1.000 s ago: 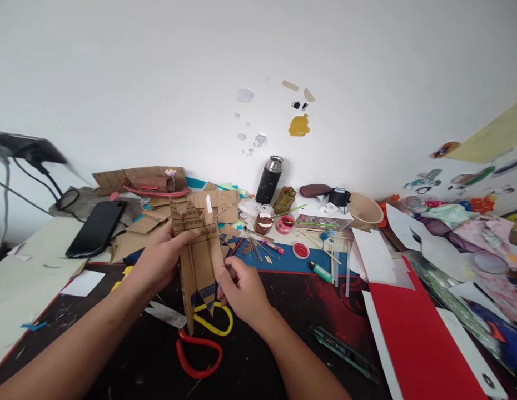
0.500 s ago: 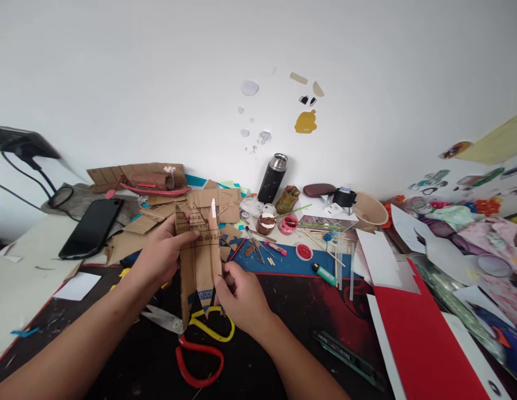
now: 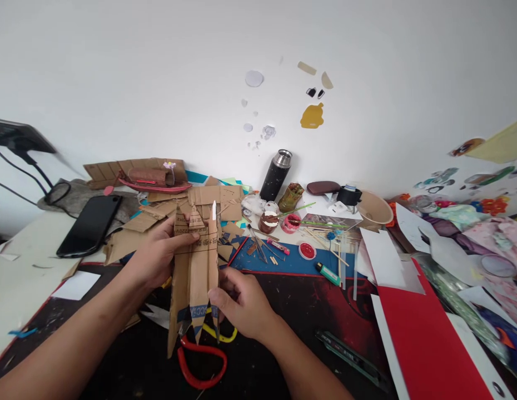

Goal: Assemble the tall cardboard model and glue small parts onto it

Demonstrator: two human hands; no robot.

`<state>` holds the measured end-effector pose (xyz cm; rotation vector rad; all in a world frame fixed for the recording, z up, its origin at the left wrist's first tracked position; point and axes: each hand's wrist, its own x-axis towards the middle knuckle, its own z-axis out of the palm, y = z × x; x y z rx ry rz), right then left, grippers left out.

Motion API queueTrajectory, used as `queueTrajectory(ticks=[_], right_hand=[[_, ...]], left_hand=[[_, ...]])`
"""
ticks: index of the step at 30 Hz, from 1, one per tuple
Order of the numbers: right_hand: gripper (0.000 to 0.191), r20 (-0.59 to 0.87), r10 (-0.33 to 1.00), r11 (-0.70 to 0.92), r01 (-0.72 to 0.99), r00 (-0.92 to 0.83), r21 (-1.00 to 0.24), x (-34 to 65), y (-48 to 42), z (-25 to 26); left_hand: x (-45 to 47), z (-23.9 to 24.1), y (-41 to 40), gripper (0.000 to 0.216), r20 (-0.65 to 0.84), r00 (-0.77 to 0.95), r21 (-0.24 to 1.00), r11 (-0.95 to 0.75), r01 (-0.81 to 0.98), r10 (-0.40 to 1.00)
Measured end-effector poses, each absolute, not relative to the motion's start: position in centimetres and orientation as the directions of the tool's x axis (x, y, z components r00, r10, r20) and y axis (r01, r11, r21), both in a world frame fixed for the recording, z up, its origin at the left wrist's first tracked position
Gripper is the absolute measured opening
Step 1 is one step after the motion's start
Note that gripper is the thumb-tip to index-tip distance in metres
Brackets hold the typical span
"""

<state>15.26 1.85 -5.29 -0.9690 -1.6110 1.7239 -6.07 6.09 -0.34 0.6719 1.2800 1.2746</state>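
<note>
A folded piece of cardboard (image 3: 199, 272) with pointed ends, printed characters and a blue band is held up between my hands. My left hand (image 3: 160, 250) grips its upper left part, thumb on the printed face and fingers behind. At the lower right edge, my right hand (image 3: 242, 300) pinches the cardboard between thumb and fingers. Beneath it on the dark mat lie scissors (image 3: 203, 383) with one red and one yellow handle; the cardboard partly hides their blades and pivot.
Cardboard scraps (image 3: 129, 236), a model boat (image 3: 158, 186) and a phone (image 3: 89, 226) lie at the left. Behind stand a black flask (image 3: 276, 176) and paint jars (image 3: 268, 221). A utility knife (image 3: 352, 358), green lighter (image 3: 328, 274) and red sheet (image 3: 425, 333) are at the right.
The cardboard has tilted and come lower and nearer, covering more of the scissors. My right hand has shifted slightly along its right edge. The camera view has turned a little.
</note>
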Motion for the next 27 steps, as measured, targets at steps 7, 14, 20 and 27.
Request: queueTrajectory(ticks=[7,14,20,27], right_hand=[[0.062,-0.162,0.886,-0.211,-0.065,-0.434,-0.975,15.6,3.0,-6.1],[0.053,-0.137,0.958,-0.161,-0.079,-0.25,-0.984,16.1,4.0,-6.2],[0.043,-0.125,0.964,-0.132,-0.014,-0.236,-0.991,15.9,3.6,-5.8],[0.043,-0.132,0.968,-0.154,-0.092,-0.215,-0.984,15.9,3.6,-5.6]], left_hand=[[-5.3,-0.3,5.5,0.054,-0.388,-0.036,0.902,0.371,-0.222,0.921],[-4.1,-0.3,4.3,0.052,-0.384,0.094,0.922,0.387,-0.016,0.919],[-3.9,0.1,4.1,0.044,-0.288,0.031,0.952,0.283,0.115,0.957],[-3.7,0.2,4.1,0.043,-0.241,0.037,0.961,0.234,0.149,0.97]])
